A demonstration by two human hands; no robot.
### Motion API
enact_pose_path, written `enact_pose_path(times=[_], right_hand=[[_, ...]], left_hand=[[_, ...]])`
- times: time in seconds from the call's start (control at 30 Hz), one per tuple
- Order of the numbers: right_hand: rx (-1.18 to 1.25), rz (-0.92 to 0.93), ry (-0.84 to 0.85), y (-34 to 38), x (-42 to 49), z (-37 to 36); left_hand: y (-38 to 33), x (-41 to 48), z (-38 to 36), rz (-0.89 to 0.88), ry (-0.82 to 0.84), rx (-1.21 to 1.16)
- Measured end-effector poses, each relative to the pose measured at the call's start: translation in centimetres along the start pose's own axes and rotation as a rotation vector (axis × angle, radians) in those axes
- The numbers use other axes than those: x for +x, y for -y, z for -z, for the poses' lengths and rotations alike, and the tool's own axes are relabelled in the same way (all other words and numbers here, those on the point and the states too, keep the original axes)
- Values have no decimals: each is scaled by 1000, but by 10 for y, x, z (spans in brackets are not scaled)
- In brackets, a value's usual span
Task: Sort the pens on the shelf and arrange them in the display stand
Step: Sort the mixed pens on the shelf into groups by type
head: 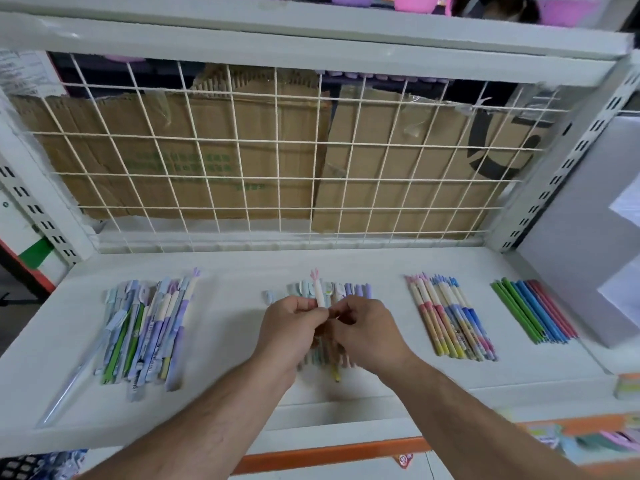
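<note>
Over the middle of the shelf (228,306), the left hand (291,327) pinches a white pen (318,294) between thumb and fingers, its lower half hidden. The right hand (367,336) curls in beside it; whether it grips the pen cannot be told. Both hands largely cover the pile (349,291) beneath.

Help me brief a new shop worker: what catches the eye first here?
The left hand and right hand meet over the middle of the shelf, the left pinching a white pen above a pile. A loose heap lies left, a neat row and coloured sticks right.
</note>
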State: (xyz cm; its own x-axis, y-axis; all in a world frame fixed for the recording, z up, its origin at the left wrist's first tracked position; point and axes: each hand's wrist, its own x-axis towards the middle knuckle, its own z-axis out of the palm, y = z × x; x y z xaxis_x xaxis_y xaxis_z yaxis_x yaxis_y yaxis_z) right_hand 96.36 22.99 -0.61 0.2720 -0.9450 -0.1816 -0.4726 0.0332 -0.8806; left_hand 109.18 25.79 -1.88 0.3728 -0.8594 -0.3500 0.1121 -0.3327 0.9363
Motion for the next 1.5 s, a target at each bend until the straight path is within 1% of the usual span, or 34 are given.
enact_pose_path(times=[0.1, 0.2, 0.37, 0.47, 0.53, 0.63, 0.77, 1.0, 1.1, 1.23, 1.37, 1.5], right_hand=[[-21, -4, -14, -11, -2, 29], [-69, -24, -46, -24, 0, 57], [-283, -43, -192, -50, 7, 96], [-352, -66, -242, -66, 12, 116], [-391, -82, -262, -74, 16, 125], [-393, -82, -261, -83, 23, 134], [-481, -52, -238, -87, 29, 143], [-475, -18, -164, -89, 30, 153], [-524, 31, -149, -88, 30, 151], [-666, 201, -145, -79, 23, 137], [-663, 353, -124, -67, 21, 110], [-682, 423, -100, -46, 22, 75]], left_hand=[[-4, -2, -28, -39, 70, 51], [-6, -4, -57, -71, 102, 119], [-6, -10, -98, -131, 106, 244], [-1, -10, -113, -233, 86, 410], [2, -9, -121, -272, 70, 450], [7, -8, -131, -286, 53, 477], [14, -9, -140, -275, 30, 493], [16, -19, -150, -272, -30, 567], [18, -21, -148, -318, -64, 619], [17, -23, -135, -381, -127, 708], [13, -24, -110, -424, -160, 743], [9, -26, -70, -440, -213, 800]])
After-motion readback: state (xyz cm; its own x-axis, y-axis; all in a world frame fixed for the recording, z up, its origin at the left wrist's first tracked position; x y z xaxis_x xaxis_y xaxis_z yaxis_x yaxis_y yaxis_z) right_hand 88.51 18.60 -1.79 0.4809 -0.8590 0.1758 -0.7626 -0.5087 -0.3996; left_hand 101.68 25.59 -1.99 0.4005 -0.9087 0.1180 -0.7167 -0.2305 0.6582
